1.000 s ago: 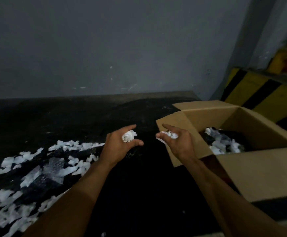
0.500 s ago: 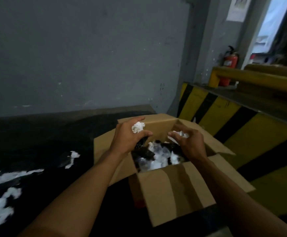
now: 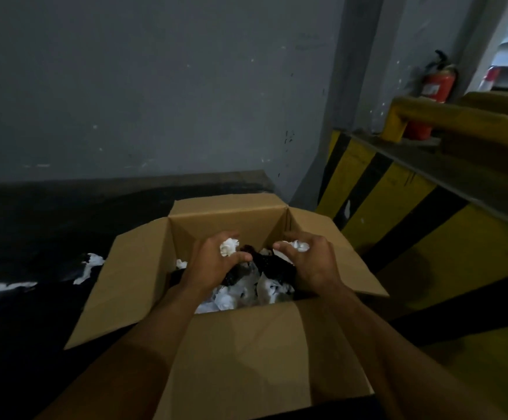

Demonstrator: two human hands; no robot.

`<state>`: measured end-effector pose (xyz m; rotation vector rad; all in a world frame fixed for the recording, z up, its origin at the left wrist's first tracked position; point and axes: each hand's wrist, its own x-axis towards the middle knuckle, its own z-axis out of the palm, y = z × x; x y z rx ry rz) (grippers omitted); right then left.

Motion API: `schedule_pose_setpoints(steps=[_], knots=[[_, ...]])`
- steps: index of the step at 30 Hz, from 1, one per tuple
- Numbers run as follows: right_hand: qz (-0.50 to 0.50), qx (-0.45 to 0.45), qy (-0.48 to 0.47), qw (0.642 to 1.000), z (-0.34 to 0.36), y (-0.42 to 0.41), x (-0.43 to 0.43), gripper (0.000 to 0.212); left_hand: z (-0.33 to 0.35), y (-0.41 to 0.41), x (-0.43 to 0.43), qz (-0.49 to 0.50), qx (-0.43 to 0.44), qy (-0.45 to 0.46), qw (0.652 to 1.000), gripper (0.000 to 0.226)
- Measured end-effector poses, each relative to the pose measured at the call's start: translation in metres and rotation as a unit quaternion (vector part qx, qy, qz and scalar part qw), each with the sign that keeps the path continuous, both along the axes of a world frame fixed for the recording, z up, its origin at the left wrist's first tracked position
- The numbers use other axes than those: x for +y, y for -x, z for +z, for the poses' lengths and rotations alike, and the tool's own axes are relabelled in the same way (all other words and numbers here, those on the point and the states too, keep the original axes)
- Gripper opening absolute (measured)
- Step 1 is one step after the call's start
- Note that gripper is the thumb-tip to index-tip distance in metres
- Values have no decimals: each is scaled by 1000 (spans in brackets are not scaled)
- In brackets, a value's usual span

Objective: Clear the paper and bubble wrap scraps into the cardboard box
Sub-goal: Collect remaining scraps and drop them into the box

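An open cardboard box (image 3: 255, 353) stands on the dark floor with its flaps spread out. Inside it lies a heap of white paper and clear bubble wrap scraps (image 3: 240, 294). Both hands are over the box opening. My left hand (image 3: 213, 265) is closed around a crumpled white paper wad (image 3: 228, 247). My right hand (image 3: 310, 265) grips another white scrap (image 3: 298, 246) between thumb and fingers. More white scraps (image 3: 90, 266) lie on the floor left of the box.
A grey wall rises behind the box. To the right runs a yellow-and-black striped barrier (image 3: 422, 225) with a yellow rail (image 3: 465, 119) and a red fire extinguisher (image 3: 436, 89) behind it. Further scraps (image 3: 1, 287) lie at the far left edge.
Both hands carried their scraps rightward from above the dark floor to over the open box. They now sit lower inside the opening, and the view has turned toward the box.
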<state>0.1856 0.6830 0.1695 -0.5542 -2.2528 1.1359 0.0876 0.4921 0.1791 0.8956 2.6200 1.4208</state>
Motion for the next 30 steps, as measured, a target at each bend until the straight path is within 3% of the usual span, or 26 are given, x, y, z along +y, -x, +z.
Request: schedule_pose_setpoints(steps=[4,7,10,12,14,16,23,30], knots=[[40,-27,13,999,-11,12,-1,30,-9,3,3,3,-4,63,998,47],[63,-77,13,995,-21,20,1,53,-14,7,9,13,-28,94,995,37],[72,-85,19,994,-23,30,8,39,-17,13,14,17,-17,124,992,29],[85,-87,23,992,-23,33,11,29,-18,18,16,10,-10,126,992,36],[110,-79,39,990,-25,33,13,51,-18,20,17,9,-10,134,991,44],[122,-82,52,988,-26,35,14,60,-20,22,19,13,-11,130,991,45],[104,-68,61,990,-11,35,2,35,-11,21,9,65,18,102,993,35],[79,-81,-65,991,13,46,-44,40,12,12,-33,141,93,132,977,39]])
